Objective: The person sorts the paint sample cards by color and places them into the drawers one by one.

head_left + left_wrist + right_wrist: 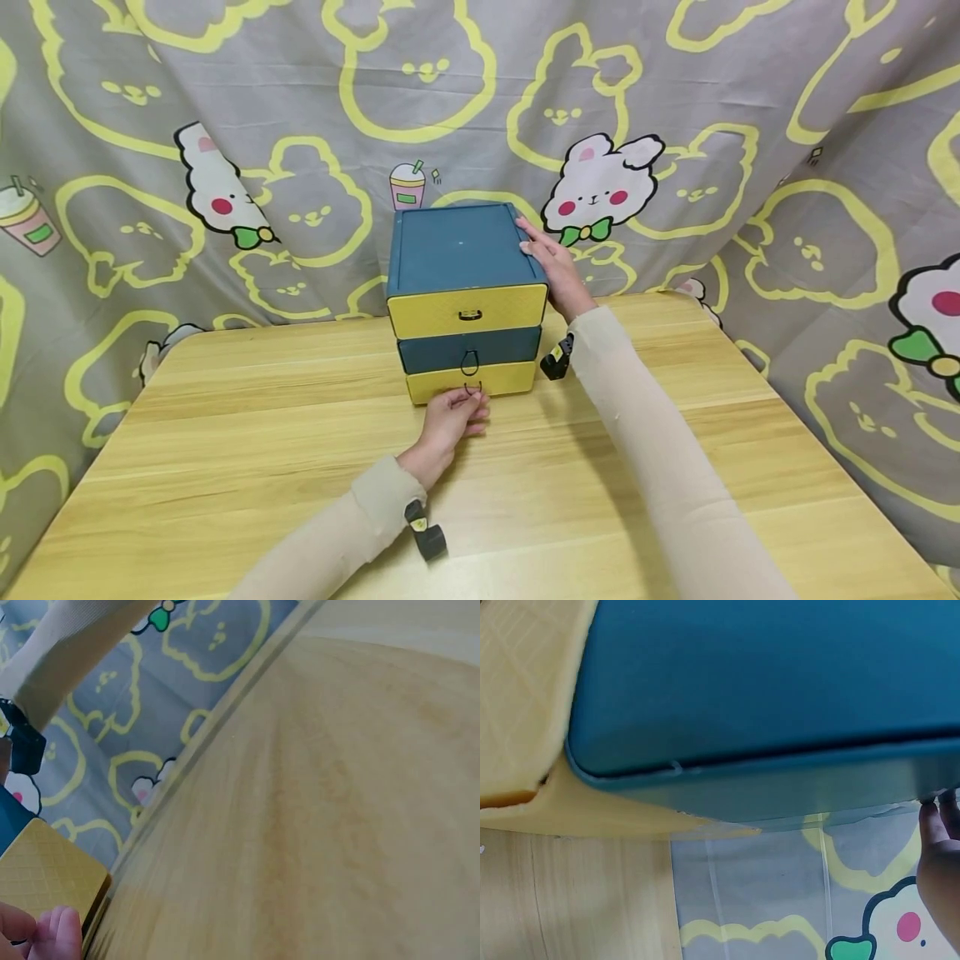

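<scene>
A small drawer cabinet (461, 250) with a blue top stands on the table, its drawers yellow, blue and yellow from top to bottom. My left hand (448, 421) is at the front of the bottom yellow drawer (513, 377), thumb and finger pinching its thin dark loop handle (473, 387). In the left wrist view the fingers (66, 934) are close in front of the yellow drawer face. My right hand (555, 265) rests with extended fingers along the cabinet's upper right edge. At the right wrist view's edge, its fingers (932, 825) touch the blue side.
The wooden table (262, 467) extends around the cabinet. Behind it hangs a grey curtain (315, 108) with yellow cartoon outlines. The middle blue drawer (431, 352) has a loop handle, and the top drawer (420, 313) a small dark handle. Black wrist devices (426, 533) hang at both sleeves.
</scene>
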Available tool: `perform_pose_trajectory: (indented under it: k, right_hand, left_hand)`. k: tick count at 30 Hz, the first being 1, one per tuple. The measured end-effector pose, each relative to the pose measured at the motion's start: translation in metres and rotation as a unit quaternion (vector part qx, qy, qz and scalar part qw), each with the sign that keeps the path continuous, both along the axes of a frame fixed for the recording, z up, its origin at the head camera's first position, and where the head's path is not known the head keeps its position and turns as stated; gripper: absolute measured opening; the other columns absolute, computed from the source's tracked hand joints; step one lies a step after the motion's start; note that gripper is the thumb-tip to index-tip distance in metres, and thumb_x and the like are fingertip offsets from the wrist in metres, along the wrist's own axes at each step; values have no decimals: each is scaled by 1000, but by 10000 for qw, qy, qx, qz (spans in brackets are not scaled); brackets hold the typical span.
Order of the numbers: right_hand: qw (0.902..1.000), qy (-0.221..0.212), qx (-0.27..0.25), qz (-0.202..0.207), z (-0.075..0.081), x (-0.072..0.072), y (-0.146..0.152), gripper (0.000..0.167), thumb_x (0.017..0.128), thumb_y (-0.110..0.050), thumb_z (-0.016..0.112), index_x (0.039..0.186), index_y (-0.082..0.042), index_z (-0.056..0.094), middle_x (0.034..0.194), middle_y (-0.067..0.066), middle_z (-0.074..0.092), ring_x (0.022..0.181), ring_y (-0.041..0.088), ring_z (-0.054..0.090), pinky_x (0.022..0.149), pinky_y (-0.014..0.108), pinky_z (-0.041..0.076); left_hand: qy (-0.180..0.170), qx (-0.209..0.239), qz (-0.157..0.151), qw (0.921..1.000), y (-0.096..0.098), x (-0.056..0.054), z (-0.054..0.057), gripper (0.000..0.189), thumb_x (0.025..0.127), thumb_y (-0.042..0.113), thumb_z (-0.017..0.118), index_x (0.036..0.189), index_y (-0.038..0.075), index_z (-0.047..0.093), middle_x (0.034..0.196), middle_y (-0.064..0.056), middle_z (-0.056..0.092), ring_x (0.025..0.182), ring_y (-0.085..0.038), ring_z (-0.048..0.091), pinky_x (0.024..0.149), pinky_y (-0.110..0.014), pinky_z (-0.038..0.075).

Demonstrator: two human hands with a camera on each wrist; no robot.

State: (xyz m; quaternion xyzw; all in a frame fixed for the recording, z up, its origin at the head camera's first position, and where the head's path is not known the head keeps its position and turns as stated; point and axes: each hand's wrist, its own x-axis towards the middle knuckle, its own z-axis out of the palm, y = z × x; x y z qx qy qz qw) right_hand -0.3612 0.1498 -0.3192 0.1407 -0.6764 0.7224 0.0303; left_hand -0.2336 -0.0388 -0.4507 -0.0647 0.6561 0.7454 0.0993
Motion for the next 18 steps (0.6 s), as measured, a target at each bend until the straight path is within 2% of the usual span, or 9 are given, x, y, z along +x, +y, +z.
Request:
perform_pose_trajectory:
  k: [6,11,18]
  right_hand:
    - [10000,-16,-34,-5,1,1,-2,49,94,-25,52,143,-24,43,149,-17,31,139,15,25,109,45,30]
    - [10000,-49,-78,12,2,2,-3,49,95,-25,52,143,-24,43,150,-17,31,140,15,24,109,46,29]
    - [9999,-93,-70,-26,1,0,-2,49,95,-23,51,143,-23,43,150,-16,30,140,16,23,110,46,27]
  left_hand:
    - [-13,-26,-46,10000,-3,1,-2,26,95,8,55,112,-10,60,108,-22,66,76,-12,67,65,-28,57]
    - [-111,-130,-175,9997,-10,6,-1,30,94,13,57,114,-9,61,104,-17,68,76,-11,67,63,-28,57]
    - [-204,-254,-735,9968,-26,17,4,33,93,13,59,116,-10,61,98,-13,71,74,-10,66,64,-30,57]
